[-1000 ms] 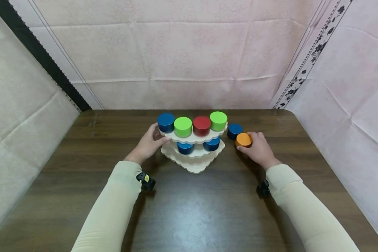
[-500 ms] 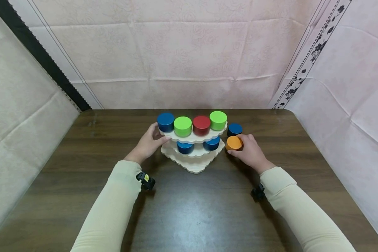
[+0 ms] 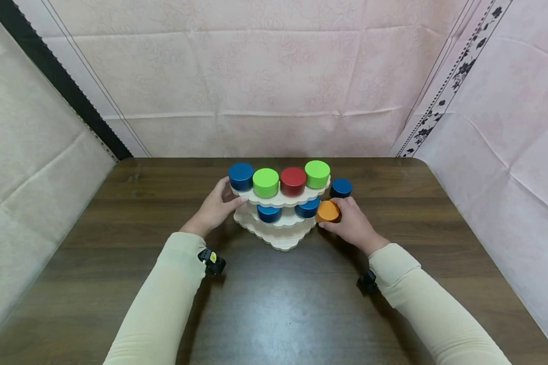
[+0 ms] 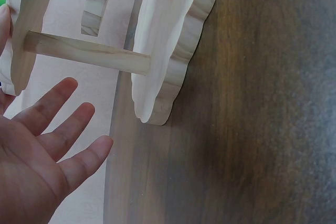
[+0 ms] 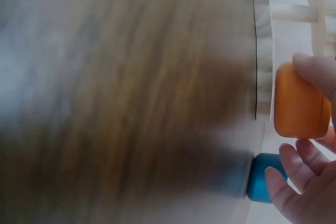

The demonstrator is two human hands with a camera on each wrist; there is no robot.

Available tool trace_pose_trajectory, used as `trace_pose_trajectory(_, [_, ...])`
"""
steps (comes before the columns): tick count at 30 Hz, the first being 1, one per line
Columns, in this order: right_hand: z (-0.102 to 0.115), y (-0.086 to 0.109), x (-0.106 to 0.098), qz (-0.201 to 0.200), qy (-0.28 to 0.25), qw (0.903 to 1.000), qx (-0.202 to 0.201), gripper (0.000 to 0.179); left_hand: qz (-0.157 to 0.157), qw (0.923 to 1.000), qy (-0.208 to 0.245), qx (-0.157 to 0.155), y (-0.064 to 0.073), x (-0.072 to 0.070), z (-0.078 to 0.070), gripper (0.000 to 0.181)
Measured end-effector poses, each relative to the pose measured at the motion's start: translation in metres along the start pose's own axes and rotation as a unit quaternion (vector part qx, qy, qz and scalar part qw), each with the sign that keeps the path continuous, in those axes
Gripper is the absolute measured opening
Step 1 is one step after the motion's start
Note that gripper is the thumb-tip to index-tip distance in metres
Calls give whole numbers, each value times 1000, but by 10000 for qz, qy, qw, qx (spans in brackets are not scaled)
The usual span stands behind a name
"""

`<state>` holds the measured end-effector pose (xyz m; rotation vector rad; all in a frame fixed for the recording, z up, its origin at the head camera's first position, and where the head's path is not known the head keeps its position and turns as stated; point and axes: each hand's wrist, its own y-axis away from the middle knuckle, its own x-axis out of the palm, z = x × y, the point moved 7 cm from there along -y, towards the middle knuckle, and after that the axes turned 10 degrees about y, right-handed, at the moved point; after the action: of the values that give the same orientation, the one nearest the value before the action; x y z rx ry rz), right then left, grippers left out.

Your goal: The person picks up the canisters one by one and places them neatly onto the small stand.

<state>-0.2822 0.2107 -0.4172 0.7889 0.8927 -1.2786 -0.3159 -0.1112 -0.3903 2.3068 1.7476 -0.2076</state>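
A pale wooden tiered stand [image 3: 285,238] with scalloped edges stands on the table. Its top tier carries a blue [image 3: 241,177], a green [image 3: 266,183], a red [image 3: 293,182] and another green round container [image 3: 317,175]. Two blue ones [image 3: 269,214] sit on the middle tier. My left hand [image 3: 213,209] pinches the top tier's left corner with thumb and a finger; its other fingers spread loose in the left wrist view [image 4: 52,140]. My right hand [image 3: 352,223] holds a small orange round container [image 3: 327,211] between thumb and fingers, beside the stand's right side, covering the bottom tier's right corner.
Another blue round container [image 3: 341,188] stands on the brown wooden table [image 3: 274,304], right of the stand and just behind the orange one. Pale cloth walls [image 3: 274,91] rise at the table's back and sides.
My right hand has carried the orange container leftward and a little nearer to me, from beside the loose blue one to the stand's right side. My left hand has stayed in place.
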Motion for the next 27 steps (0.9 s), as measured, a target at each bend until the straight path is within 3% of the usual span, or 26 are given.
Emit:
trace_pose_trajectory(10, [13, -3, 8, -3, 110, 9997, -225, 69, 4, 10000, 0, -26, 1, 0, 0, 86])
trace_pose_trajectory(27, [26, -8, 17, 51, -233, 9991, -355, 63, 48, 10000, -7, -55, 2, 1, -1, 83])
